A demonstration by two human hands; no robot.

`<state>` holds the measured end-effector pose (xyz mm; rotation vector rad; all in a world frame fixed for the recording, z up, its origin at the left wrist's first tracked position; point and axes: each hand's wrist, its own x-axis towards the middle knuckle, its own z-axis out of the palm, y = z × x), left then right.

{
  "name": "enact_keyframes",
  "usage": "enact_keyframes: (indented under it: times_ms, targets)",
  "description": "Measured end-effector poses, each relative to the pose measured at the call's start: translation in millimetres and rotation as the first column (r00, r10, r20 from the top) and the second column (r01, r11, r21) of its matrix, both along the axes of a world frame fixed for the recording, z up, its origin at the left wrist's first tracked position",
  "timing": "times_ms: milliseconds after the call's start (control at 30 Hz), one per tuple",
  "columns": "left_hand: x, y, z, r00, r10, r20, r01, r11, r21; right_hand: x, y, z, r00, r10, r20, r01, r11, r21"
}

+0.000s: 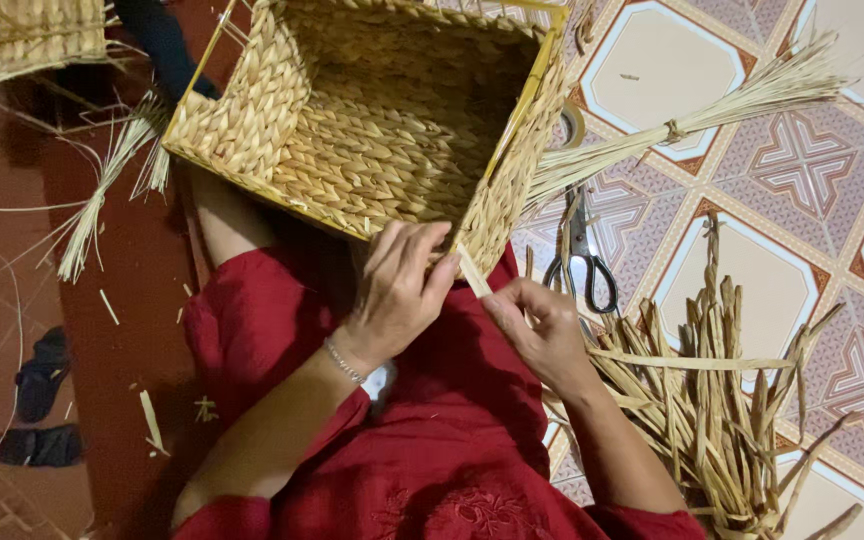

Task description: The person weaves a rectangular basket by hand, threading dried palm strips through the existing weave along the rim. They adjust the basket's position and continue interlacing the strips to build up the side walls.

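Basket (372, 130) rim corner under left hand (397, 290), right hand (542, 330) grip pinching straw strip (472, 270), scissors (582, 260) close alongside

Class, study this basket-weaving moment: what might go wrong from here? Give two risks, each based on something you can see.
1. The right hand pinches a thin strand at the woven basket corner; a hard tug might snap it.
2. Scissors lie on the tiled floor right beside that hand, so a careless reach might meet the blades.
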<state>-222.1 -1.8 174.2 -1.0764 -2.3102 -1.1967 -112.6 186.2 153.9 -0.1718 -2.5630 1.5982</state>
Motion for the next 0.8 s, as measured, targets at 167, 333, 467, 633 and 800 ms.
enact_keyframes:
  times_ms: [167, 333, 467, 633, 800]
  targets:
    - [16, -9, 16, 0.978, 0.077, -0.193, -0.097, 0.990, -0.100, 14, -13, 12, 0.988, 0.103, -0.113, -0.122, 0.977, -0.174]
    - [11, -4, 6, 0.995, 0.097, 0.008, -0.097, 0.995, 0.020, 3, -30, 30, 0.963, 0.243, -0.117, -0.248, 0.968, -0.030]
    - [1, -17, -10, 0.975, 0.078, 0.206, -0.103, 0.988, 0.113, -44, -15, 34, 0.961, 0.136, -0.239, -0.108, 0.986, 0.124]
    - [-10, -54, -18, 0.774, -0.215, 0.596, -0.173, 0.833, 0.526, -74, -8, 31, 0.972, 0.212, -0.102, -0.210, 0.977, 0.038]
    - [-32, -97, -27, 0.564, -0.402, 0.722, -0.475, 0.558, 0.681, -78, -8, 28, 0.977, 0.188, -0.097, -0.200, 0.970, -0.139]
